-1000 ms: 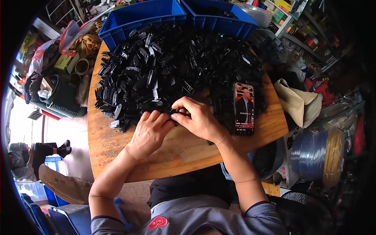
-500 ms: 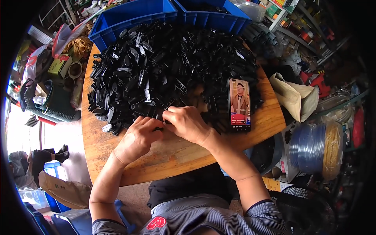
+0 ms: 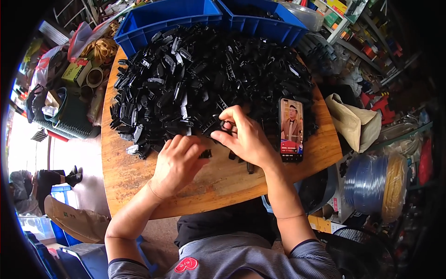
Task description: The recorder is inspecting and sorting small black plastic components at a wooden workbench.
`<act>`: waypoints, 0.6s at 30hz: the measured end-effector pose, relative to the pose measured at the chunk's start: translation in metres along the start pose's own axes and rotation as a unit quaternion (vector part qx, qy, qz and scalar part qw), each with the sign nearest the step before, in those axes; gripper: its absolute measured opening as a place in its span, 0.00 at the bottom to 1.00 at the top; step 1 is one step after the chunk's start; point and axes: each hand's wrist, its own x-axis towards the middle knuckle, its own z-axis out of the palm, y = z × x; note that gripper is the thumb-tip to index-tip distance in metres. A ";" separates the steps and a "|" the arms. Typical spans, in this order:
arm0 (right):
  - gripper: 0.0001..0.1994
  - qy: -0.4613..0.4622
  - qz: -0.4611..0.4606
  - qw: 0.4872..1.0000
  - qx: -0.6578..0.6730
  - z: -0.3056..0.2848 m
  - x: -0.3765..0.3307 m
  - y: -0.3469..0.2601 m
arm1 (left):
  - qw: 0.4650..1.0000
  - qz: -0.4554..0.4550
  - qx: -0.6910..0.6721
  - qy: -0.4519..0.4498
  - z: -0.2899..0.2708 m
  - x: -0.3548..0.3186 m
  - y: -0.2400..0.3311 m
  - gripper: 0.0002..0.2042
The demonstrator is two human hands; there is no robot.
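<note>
Curled, the left hand (image 3: 178,165) holds a small black part (image 3: 206,154) near its thumb, at the hand's two to three o'clock. At twelve o'clock from both hands, the heap of black parts (image 3: 204,76) covers much of the wooden table (image 3: 218,188). Farther right, the right hand (image 3: 250,142) pinches a second black piece (image 3: 227,125) between thumb and fingers, at its ten o'clock; a phone (image 3: 291,132) sits at its three o'clock. Handling single pieces seems the step in hand; the next move probably calls for steady fingertip control.
</note>
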 end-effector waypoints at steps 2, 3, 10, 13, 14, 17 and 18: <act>0.11 -0.070 0.010 0.992 0.103 -0.001 -0.002 -0.001 | 0.997 -0.014 -0.068 0.030 0.000 0.000 -0.006 0.13; 0.11 -0.129 0.047 0.972 0.192 -0.001 -0.003 -0.008 | 0.981 -0.098 -0.165 0.018 -0.001 -0.002 -0.006 0.13; 0.13 -0.183 0.165 0.844 0.476 0.015 -0.003 -0.016 | 0.918 -0.163 -0.358 0.041 -0.002 -0.008 -0.013 0.14; 0.12 -0.162 0.180 0.861 0.447 0.008 -0.005 -0.015 | 0.918 -0.124 -0.373 0.048 0.002 -0.002 -0.011 0.13; 0.12 -0.167 0.179 0.859 0.449 0.010 -0.003 -0.014 | 0.919 -0.128 -0.370 0.051 0.001 -0.004 -0.013 0.13; 0.13 -0.187 0.229 0.800 0.522 0.011 -0.004 -0.013 | 0.928 -0.120 -0.350 0.040 0.002 -0.005 -0.015 0.13; 0.13 -0.182 0.231 0.803 0.519 0.010 -0.003 -0.013 | 0.929 -0.135 -0.343 0.034 0.000 -0.006 -0.015 0.13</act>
